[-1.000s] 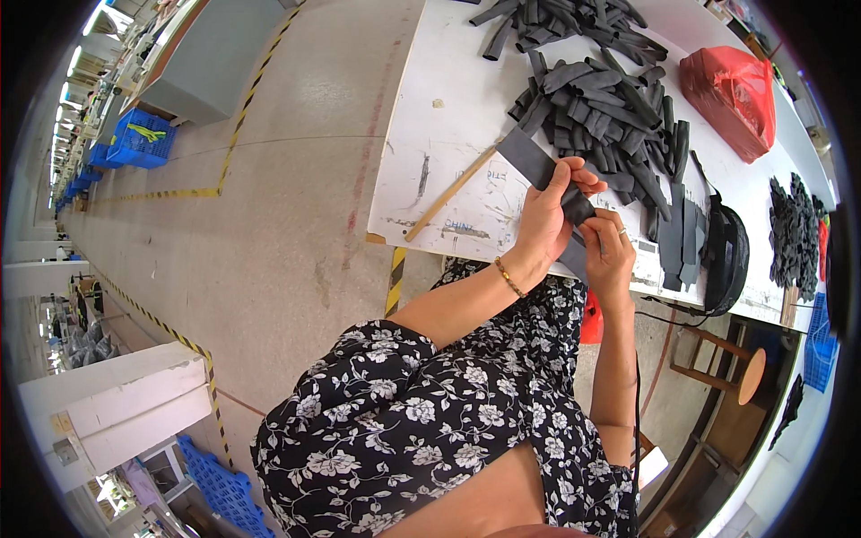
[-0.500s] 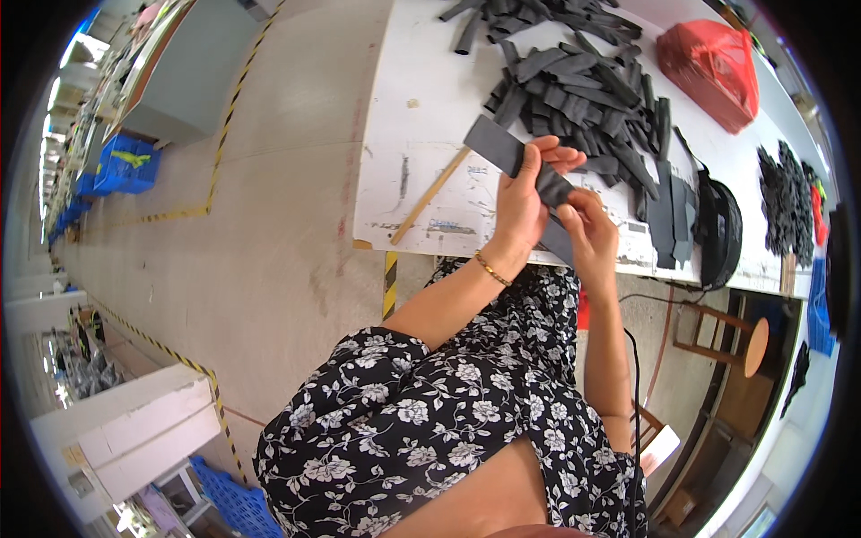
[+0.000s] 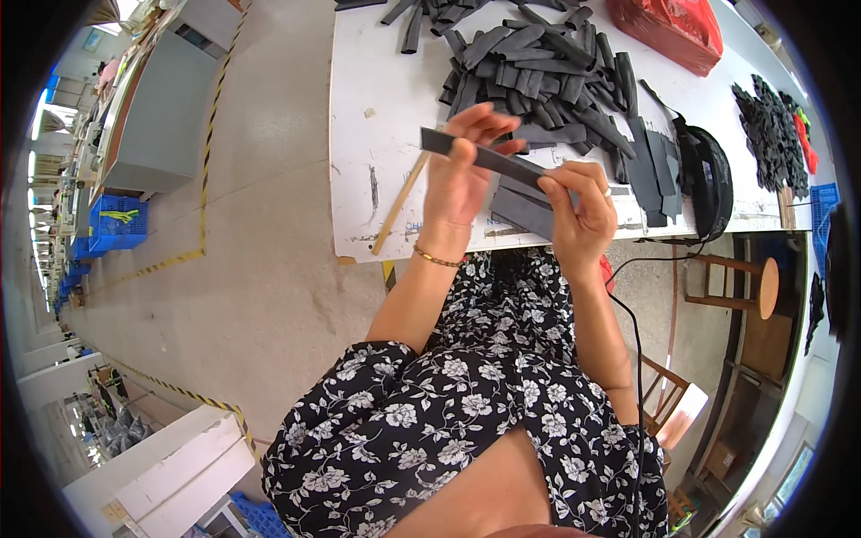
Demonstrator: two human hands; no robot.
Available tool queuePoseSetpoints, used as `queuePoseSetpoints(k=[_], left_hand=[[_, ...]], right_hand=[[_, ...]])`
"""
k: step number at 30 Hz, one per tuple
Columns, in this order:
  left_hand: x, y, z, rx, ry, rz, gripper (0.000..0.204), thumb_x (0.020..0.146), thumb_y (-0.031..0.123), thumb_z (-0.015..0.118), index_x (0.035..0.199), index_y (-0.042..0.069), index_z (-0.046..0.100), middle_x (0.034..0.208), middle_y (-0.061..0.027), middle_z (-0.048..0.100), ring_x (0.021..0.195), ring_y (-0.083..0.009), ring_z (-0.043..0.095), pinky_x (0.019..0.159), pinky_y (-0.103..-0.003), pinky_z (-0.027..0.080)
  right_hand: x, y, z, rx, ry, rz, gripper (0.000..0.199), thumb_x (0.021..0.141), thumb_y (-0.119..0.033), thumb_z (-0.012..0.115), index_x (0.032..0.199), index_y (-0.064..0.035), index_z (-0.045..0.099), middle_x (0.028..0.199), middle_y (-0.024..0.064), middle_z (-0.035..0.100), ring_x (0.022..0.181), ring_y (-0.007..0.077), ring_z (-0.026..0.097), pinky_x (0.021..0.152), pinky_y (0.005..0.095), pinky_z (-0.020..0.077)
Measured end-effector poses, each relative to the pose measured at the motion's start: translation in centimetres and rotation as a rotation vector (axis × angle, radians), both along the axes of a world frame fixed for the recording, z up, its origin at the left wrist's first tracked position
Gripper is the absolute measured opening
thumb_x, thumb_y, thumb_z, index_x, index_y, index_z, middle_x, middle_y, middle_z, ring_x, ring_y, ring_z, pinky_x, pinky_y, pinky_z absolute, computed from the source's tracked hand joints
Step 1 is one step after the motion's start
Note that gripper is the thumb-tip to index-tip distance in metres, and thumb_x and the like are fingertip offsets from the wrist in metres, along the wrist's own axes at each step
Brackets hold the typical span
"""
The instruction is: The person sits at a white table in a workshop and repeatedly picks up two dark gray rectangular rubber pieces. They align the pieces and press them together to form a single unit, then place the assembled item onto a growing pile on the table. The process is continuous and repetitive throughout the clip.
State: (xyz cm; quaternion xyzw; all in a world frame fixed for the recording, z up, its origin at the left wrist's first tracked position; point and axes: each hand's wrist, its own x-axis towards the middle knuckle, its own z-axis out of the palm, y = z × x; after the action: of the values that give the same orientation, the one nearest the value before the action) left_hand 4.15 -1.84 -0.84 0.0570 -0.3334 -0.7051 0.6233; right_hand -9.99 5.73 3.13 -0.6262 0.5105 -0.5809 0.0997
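Note:
A long dark grey strip (image 3: 502, 164), narrow and apparently folded lengthwise, is stretched between my two hands above the near edge of the white table. My left hand (image 3: 456, 188) holds its left part, thumb on the near side and slightly blurred fingers behind. My right hand (image 3: 581, 215) pinches its right end between thumb and fingers. Below the strip, flat dark grey pieces (image 3: 523, 213) lie on the table, partly covered by my right hand. Just beyond my hands is a large heap of dark rolled or folded strips (image 3: 529, 76).
On the white table (image 3: 354, 170) lie a wooden stick (image 3: 401, 204), more flat dark pieces (image 3: 655, 170), a black bag (image 3: 708, 184), a red plastic bag (image 3: 673, 31) and a further dark heap (image 3: 769, 134). A wooden stool (image 3: 762, 287) stands at the right. A black cable (image 3: 637, 350) hangs beside my right arm.
The strip, broad and flat-faced before, now shows a narrow profile. My left hand has moved left, away from my right hand. Flat pieces on the table below have come into view.

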Motion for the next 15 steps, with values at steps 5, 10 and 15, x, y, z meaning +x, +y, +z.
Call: queuePoseSetpoints(k=[5, 10, 15], left_hand=[[2.6, -0.6, -2.7, 0.197, 0.14, 0.003, 0.017, 0.087, 0.015, 0.072, 0.099, 0.004, 0.067, 0.096, -0.0124, 0.071, 0.093, -0.0291, 0.069, 0.087, -0.04, 0.058], [3.0, -0.2, -2.7, 0.256, 0.111, 0.069, 0.012, 0.085, 0.008, 0.072, 0.094, 0.0, 0.068, 0.091, -0.0152, 0.07, 0.086, -0.0304, 0.07, 0.088, -0.044, 0.058], [2.5, 1.6, -4.4, 0.379, -0.178, 0.069, 0.018, 0.09, 0.007, 0.066, 0.103, -0.005, 0.065, 0.093, -0.0181, 0.07, 0.086, -0.0291, 0.07, 0.086, -0.042, 0.059]], right_hand=[[-0.7, -0.4, -0.2, -0.214, 0.168, 0.042, 0.022, 0.071, 0.003, 0.079, 0.089, -0.0028, 0.069, 0.083, 0.0058, 0.062, 0.073, 0.0213, 0.058, 0.062, 0.0303, 0.0467], [-1.4, 0.1, -1.3, 0.037, -0.025, 0.061, 0.013, 0.077, 0.0, 0.076, 0.088, -0.0018, 0.069, 0.082, 0.005, 0.062, 0.074, 0.0162, 0.057, 0.061, 0.027, 0.0444], [-3.0, 2.7, -5.6, 0.538, -0.433, 0.032, 0.013, 0.088, -0.012, 0.072, 0.087, 0.0007, 0.07, 0.075, -0.0013, 0.063, 0.068, 0.0055, 0.051, 0.061, 0.0201, 0.0396]])
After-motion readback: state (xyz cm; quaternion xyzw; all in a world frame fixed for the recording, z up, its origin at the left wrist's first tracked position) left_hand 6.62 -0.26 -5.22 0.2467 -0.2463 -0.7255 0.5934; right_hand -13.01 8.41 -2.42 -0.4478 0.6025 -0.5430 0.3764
